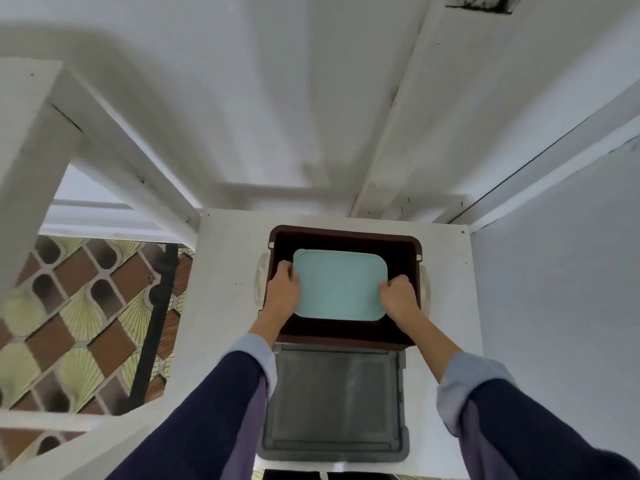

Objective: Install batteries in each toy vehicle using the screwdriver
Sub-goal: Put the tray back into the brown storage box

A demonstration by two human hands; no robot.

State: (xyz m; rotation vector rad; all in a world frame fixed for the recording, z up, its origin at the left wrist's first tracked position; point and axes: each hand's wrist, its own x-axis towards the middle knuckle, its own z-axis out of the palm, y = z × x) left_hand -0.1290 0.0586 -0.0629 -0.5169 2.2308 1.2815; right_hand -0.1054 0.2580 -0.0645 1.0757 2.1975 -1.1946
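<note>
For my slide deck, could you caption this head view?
Both hands, left and right, grip a teal tray inside a brown bin, grey lid nearer.

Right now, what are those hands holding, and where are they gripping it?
Both hands hold a light blue tray over a dark brown bin: left hand on its left edge, right hand on its right edge.

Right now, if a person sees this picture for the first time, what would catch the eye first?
The pale teal tray stands out most, sitting in the dark brown bin at the centre, gripped at its side edges by the left hand and right hand. Just below the bin lies a flat grey lid on the white surface.
</note>
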